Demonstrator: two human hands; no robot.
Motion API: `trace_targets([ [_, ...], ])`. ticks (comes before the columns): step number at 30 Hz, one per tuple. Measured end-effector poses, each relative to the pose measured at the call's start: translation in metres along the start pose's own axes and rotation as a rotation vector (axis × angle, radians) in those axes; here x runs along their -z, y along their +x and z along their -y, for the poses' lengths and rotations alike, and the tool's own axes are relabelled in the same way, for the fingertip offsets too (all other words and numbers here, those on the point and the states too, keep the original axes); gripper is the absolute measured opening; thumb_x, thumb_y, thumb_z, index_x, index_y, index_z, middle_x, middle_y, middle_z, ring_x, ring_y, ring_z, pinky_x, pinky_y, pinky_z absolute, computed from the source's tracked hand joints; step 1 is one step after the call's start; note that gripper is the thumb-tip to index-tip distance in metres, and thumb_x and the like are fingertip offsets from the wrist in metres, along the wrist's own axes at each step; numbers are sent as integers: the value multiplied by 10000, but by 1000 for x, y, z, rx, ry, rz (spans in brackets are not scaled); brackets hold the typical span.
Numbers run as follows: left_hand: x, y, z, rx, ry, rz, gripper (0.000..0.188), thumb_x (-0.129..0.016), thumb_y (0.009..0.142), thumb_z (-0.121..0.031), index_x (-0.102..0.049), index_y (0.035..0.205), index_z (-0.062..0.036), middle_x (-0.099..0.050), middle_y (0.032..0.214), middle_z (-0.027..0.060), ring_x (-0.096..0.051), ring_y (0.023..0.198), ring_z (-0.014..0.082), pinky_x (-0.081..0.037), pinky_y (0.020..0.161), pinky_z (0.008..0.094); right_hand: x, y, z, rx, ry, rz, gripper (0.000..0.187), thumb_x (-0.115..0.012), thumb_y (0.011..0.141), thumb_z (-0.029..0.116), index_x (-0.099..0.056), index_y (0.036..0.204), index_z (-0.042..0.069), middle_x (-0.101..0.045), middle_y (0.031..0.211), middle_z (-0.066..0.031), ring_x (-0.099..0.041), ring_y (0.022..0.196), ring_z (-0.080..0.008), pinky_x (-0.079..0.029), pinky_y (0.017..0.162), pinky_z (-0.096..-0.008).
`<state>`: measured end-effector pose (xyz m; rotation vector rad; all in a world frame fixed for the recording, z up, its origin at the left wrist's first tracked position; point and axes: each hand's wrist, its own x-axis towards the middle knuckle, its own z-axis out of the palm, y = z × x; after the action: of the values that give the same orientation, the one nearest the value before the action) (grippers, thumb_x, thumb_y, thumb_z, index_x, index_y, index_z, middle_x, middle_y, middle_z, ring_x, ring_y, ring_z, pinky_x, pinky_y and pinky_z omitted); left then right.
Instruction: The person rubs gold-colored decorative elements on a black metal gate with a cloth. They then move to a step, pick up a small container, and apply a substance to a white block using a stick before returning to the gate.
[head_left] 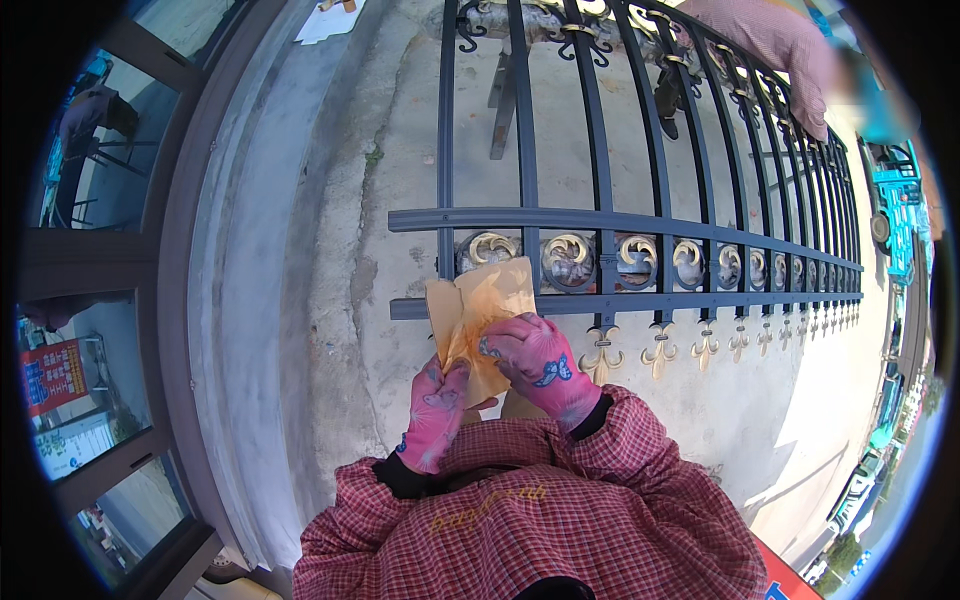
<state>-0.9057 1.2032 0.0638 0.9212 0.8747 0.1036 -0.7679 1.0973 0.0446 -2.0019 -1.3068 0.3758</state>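
A creased piece of brown cardboard or stiff paper, with an orange-gold smear across its middle, is held up in front of my chest. My left hand, in a pink patterned glove, is closed on its lower left edge. Above the smeared part, my right hand, gloved in pink with a blue butterfly print, has its fingers curled together against the sheet. Whether something small is pinched in those fingers is hidden. Just beyond the sheet lies a dark metal fence panel with gold-coloured scrolls and gold spear tips.
The panel lies raised over concrete ground, with a support leg under it. At the far right another person in a pink checked sleeve leans over it. A framed glass door and a stone ledge run along the left. Turquoise vehicles stand far right.
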Motion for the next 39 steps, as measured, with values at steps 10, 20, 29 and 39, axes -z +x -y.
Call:
trace_targets([
  [10,25,15,-5,82,27,-44,389,-429,933,-152,-389,1292,-5,-503,1165,102,-570,965,215,-563,686,346,21,-3,-103,-450,-11,-359,294,-648,645,-37,-645,919,68,-623,941,-98,-595,877,-281,-487,759,-348],
  [20,31,29,6,50,33,-204,359,-448,922,-129,-427,1239,37,-557,1054,77,-562,884,146,-519,701,261,-3,28,-162,-386,-318,-44,230,-670,644,76,-652,869,116,-623,978,-69,-568,930,-298,-473,779,-384],
  [29,38,35,11,78,39,-233,359,-455,914,-125,-424,1250,-3,-534,1083,89,-569,874,171,-557,672,318,-2,28,-152,-373,-294,-81,240,-673,627,45,-646,861,90,-629,917,-83,-575,898,-309,-469,769,-389],
  [39,47,30,10,31,94,-218,381,-442,902,-98,-396,1273,-22,-516,1114,106,-565,902,198,-572,659,357,-2,31,-144,-539,-223,-184,226,-679,659,63,-635,881,58,-618,919,-124,-587,868,-318,-479,750,-380],
])
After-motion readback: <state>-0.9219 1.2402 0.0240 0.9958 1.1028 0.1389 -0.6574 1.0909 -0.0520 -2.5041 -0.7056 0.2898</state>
